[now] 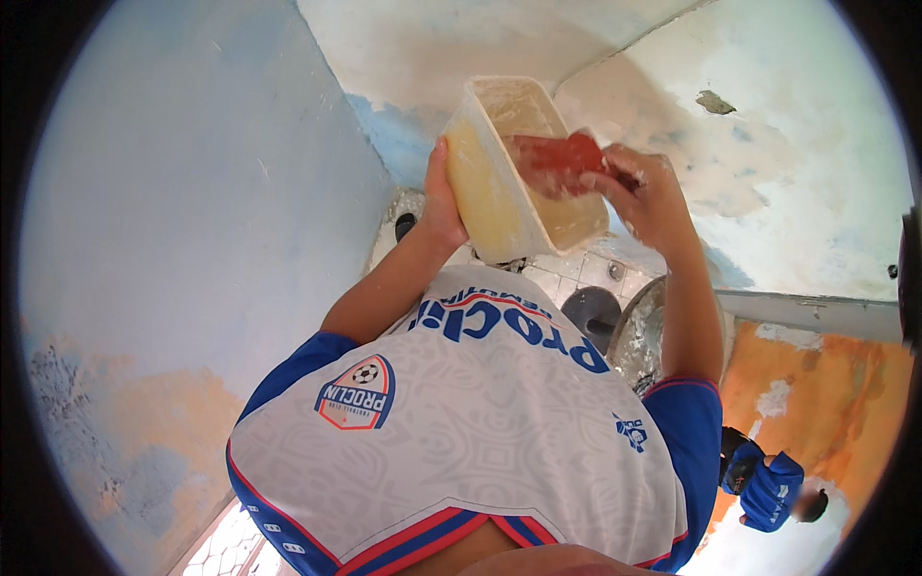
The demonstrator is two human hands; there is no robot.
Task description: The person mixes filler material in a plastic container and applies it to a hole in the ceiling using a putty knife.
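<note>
While the far left is filled by a bluish-grey wall [211, 192] marked with peach patches low down, the left hand [444, 204] is curved against the outer left side of a cream-yellow tub [480, 187], some of its fingers being hidden. Beyond the white shirt [461, 384] and above a tiled floor [543, 278], the tub is held tilted, its inside smeared with pale residue. Within its mouth a red flat tool [547, 163], whitened and partly blurred, is held by the right hand [648, 192], its dark handle [626, 180] being gripped between thumb and fingers. Lower down, a dark round object [591, 315] is seen beside a round container [642, 336]. At far right, an orange-and-white wall [807, 374] is partly covered by a person in blue [771, 492].
</note>
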